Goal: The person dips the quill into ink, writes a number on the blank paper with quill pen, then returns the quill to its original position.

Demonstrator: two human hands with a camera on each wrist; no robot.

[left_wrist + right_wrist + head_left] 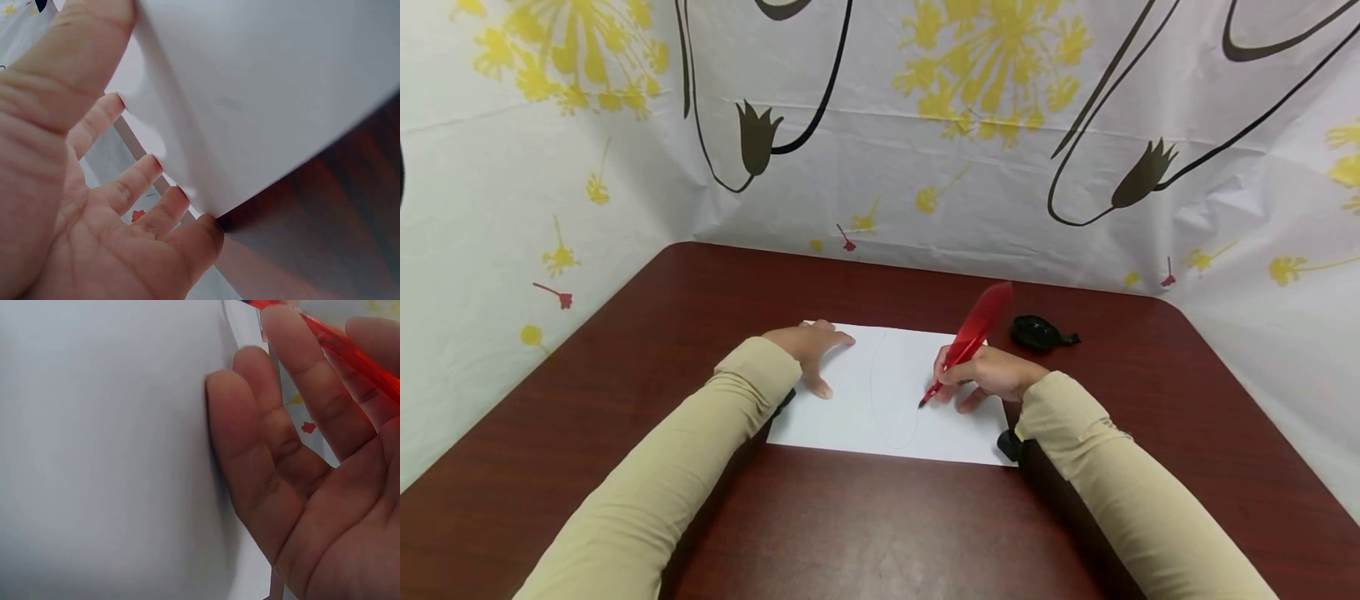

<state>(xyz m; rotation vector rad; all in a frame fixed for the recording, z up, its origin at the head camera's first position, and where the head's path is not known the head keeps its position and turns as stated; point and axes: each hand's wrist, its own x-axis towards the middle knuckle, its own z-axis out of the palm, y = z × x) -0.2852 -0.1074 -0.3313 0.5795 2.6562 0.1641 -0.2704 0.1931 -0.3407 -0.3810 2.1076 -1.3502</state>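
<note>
A white sheet of paper (842,421) lies on the table and bears a faint, long, rounded curve. My left hand (815,354) rests on the sheet's left side with fingers spread; in the left wrist view its fingertips (172,200) touch the paper near a corner. Over the right half, my right hand (992,373) pinches a red feather pen (976,327) between thumb and fingers. The pen's dark tip meets the sheet at the right-hand end of the curve. In the right wrist view, the red shaft (356,355) crosses behind the fingers, and the other fingers rest against the paper.
A small black dish with a short handle (1036,332) stands beyond the right hand, off the paper. The dark red-brown table (865,533) reaches back to a white curtain (865,142) patterned with yellow and dark flowers.
</note>
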